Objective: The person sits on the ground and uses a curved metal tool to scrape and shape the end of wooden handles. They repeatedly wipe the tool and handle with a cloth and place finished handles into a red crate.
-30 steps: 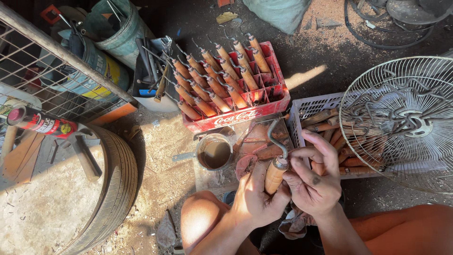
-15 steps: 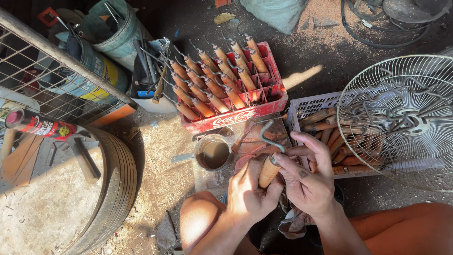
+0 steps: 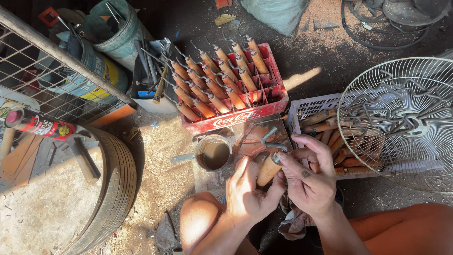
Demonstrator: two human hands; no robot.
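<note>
At lower centre: left hand (image 3: 245, 193) is wrapping its fingers around the wooden handle (image 3: 268, 170).
Just right: right hand (image 3: 309, 177) is pinching the curved metal hook (image 3: 273, 141) above it.
Handling: probably light and stiff; smooth turned wood is giving the safest hold.
Upper centre: finished tools are standing in a red plastic crate (image 3: 236, 118).
Far right: a wire fan guard (image 3: 401, 123) is lying over a white basket (image 3: 306, 108).

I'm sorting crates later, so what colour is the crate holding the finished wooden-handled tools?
The crate is red, seen clearly in the head view.
</note>
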